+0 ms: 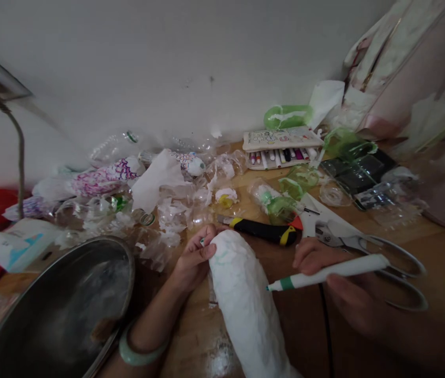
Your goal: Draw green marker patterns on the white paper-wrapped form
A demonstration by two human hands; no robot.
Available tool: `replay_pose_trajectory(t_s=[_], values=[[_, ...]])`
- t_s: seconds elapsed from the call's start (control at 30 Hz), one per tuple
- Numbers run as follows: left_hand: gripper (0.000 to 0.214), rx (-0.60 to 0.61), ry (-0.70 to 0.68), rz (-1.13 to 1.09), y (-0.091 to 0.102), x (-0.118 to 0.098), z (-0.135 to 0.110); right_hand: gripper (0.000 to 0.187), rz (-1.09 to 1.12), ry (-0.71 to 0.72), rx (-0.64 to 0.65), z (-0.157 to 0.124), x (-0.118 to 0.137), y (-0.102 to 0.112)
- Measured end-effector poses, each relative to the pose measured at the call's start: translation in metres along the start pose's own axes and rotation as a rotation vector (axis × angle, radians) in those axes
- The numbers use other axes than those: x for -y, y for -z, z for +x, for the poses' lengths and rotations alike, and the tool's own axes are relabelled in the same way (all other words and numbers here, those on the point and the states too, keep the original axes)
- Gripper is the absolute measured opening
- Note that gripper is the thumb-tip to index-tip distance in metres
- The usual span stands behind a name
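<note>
A long white paper-covered form (244, 294), lumpy and rounded at its far end, lies lengthwise in front of me. Faint green lines show near its tip. My left hand (195, 258) grips that far end from the left, thumb on top; a small green-and-white piece, too small to name surely, peeks out between its fingers. In my right hand (340, 281) is a white marker (332, 271) with a green band, uncapped. Its green tip points left, at the form's right side; whether it touches, I cannot tell. A utility knife (264, 229) lies just beyond the form.
Scissors (368, 244) lie beside my right hand. A metal basin (60, 304) stands at left. Cut plastic bottle scraps (171, 212) and colored paper-covered forms (107, 176) line the wall. An open pencil case (281, 139) with several markers is at the back; a black cable (327, 331) runs at front right.
</note>
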State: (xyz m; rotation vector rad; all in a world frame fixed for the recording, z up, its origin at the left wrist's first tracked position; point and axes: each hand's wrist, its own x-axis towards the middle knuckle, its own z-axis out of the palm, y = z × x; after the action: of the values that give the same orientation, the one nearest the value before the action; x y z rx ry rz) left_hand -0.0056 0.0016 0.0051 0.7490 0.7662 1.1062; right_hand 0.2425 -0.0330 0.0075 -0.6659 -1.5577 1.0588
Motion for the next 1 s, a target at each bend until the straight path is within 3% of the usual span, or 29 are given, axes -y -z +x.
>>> replay_pose_trajectory(t_s=[0.2,0.43,0.87,1.0], values=[[0.037,-0.011,-0.001,-0.059,-0.004,-0.007,0.0,0.023,-0.01,0.0,0.138,-0.001,0.007,-0.001],[0.042,-0.019,0.018,-0.047,-0.003,-0.001,0.0,0.028,-0.105,0.15,0.196,0.005,0.016,-0.014],[0.043,-0.01,0.028,-0.04,-0.001,-0.001,0.001,0.022,-0.08,0.045,0.109,-0.001,0.006,0.0],[0.041,-0.002,0.021,-0.035,-0.001,0.001,0.001,0.02,-0.059,0.016,0.003,-0.003,0.002,-0.002]])
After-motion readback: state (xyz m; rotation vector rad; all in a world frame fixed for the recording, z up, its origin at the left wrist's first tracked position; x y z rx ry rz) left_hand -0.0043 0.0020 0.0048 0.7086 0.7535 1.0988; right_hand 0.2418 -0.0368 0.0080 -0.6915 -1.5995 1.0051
